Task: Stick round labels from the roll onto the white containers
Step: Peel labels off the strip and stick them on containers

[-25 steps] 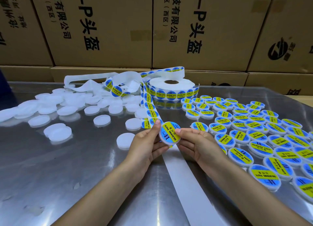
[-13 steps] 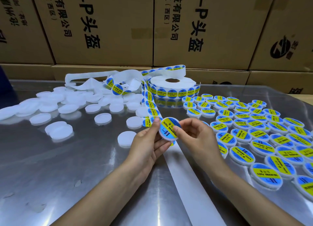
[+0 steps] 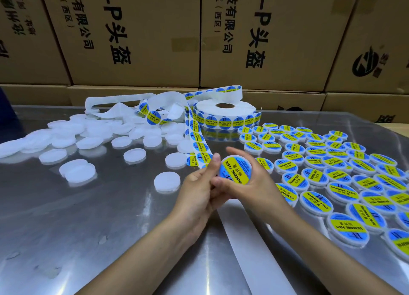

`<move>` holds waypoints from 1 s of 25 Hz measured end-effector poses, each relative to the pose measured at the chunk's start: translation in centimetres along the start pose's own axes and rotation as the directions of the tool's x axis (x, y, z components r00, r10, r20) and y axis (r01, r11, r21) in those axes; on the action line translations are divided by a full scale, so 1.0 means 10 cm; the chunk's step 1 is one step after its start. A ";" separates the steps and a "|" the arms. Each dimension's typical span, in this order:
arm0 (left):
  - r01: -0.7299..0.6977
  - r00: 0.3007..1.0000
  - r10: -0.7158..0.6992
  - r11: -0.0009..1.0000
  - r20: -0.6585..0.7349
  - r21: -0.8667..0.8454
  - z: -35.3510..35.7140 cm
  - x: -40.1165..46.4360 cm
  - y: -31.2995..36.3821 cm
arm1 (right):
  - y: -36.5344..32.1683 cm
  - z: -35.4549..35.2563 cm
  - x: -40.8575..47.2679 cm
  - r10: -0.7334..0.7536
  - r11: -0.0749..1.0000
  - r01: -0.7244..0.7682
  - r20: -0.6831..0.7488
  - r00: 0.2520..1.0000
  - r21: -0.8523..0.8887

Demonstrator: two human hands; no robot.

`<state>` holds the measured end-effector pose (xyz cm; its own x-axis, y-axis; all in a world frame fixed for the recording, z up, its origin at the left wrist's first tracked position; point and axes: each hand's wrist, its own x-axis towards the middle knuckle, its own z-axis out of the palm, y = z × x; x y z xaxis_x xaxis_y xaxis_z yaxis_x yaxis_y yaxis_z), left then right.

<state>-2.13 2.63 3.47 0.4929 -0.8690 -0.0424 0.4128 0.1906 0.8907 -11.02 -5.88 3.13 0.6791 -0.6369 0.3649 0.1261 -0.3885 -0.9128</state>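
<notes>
Head view, read leftward to rightward with the label roll (image 3: 225,112) at the back of the worktop (image 3: 66,217) as the landmark: left of the roll lies a loose spread of bare white containers (image 3: 167,181), probably kept on that side as the stock waiting for labels, with spent backing paper (image 3: 119,103) heaped among them. A strip of labels (image 3: 197,140) runs from the roll toward the person, likely so the next one is within easy reach. In front of the roll both hands meet around one labelled container (image 3: 236,170): the left hand (image 3: 197,188) grips its near-left edge with the thumb up along the rim, and the right hand (image 3: 254,184) cups it from the right, fingers curled round it, face tilted up, seemingly to check or press the label. Right of the roll the finished containers (image 3: 318,177) lie in rows, label up. Compared with half a second ago, the right hand has gone from pinching the rim with its fingertips to cupping the container, which has turned and sits lower.
</notes>
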 end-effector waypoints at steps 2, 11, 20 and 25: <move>0.031 0.999 -0.030 0.999 0.022 -0.008 0.04 -0.03 -0.02 | -0.03 0.02 -0.01 -0.041 0.999 0.041 -0.036 0.999 0.009; -0.004 1.000 0.003 0.998 0.021 0.059 0.07 -0.05 -0.07 | 0.01 0.04 -0.02 0.260 0.965 -0.240 -0.240 0.935 0.111; -0.133 0.989 0.113 0.959 0.091 0.251 0.08 -0.04 -0.12 | 0.04 0.02 -0.01 0.239 0.966 -0.256 -0.289 0.927 -0.022; -0.241 0.957 0.181 0.929 0.226 0.279 0.08 -0.07 -0.16 | 0.07 -0.02 0.01 0.268 0.959 -0.284 -0.319 0.909 -0.004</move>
<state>-3.71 2.54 2.40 0.3736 -0.9005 0.2227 0.0508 0.2595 0.9644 -11.00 -6.29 2.59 0.4200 -0.8957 0.1458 -0.0753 -0.1945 -0.9780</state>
